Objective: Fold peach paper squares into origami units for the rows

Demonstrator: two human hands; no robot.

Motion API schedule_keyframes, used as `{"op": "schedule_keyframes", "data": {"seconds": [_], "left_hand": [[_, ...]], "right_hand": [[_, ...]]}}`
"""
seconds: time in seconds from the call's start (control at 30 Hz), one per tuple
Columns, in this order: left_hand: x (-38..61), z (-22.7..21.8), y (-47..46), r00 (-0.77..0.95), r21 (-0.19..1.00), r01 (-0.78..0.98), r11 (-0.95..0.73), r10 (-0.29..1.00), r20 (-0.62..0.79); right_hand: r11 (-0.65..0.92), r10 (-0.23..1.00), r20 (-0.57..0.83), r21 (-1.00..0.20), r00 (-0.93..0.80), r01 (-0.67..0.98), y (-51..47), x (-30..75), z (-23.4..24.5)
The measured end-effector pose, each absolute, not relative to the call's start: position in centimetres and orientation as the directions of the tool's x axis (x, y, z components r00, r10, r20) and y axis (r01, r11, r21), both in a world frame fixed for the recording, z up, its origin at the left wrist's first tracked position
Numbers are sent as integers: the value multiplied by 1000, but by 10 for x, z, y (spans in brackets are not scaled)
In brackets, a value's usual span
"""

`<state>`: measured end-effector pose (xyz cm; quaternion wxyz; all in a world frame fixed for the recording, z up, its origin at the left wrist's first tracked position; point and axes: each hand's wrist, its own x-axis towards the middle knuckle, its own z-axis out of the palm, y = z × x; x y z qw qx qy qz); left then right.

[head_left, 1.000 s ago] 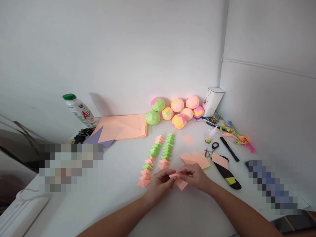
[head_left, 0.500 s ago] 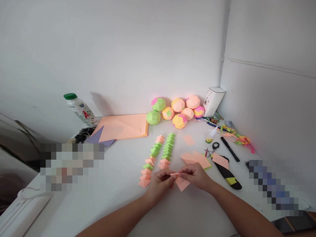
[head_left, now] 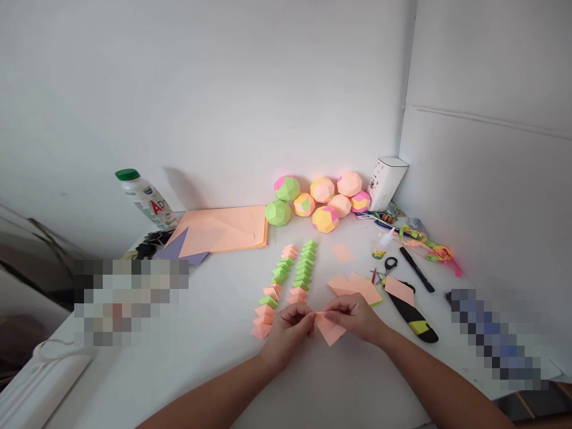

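Between my two hands is a small peach paper piece, its pointed lower part hanging toward me. My left hand is closed, thumb and fingers pinching the paper's upper left edge. My right hand pinches the same edge from the right. Fingers cover part of the folded edge. Two rows of folded paper units stand just beyond my left hand: a green row ending in peach ones and a mixed row. Past my right hand lie several peach paper squares, with a green one partly under them.
Faceted paper balls sit along the wall. Peach sheets and a bottle are at left. On the right lie scissors, a glue bottle, a black-yellow cutter-like tool, a black pen and a white box.
The pinched upper edge of the peach paper has tipped, so more of its flat face shows. My right fingers have shifted slightly right; both hands keep their pinch.
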<state>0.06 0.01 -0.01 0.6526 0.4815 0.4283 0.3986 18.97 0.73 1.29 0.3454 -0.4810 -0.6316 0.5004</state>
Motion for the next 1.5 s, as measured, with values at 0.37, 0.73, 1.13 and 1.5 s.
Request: {"op": "schedule_keyframes", "data": {"seconds": [0.37,0.73,1.13,1.5], "left_hand": [[1,-5,0,335,970,-116,213,928,-163],[4,-8,-7,316,999,46,-16,949,0],[1,-2,-1,314,976,-70,205,934,-174],[0,1,-4,239,972,-159,173,962,-133]], "right_hand": [[20,945,-64,-968,-321,251,5,186,11],[101,950,-12,-933,-311,345,-4,174,6],[95,948,-2,-953,-318,289,8,188,19],[84,951,-17,-948,-310,308,4,188,24]]}}
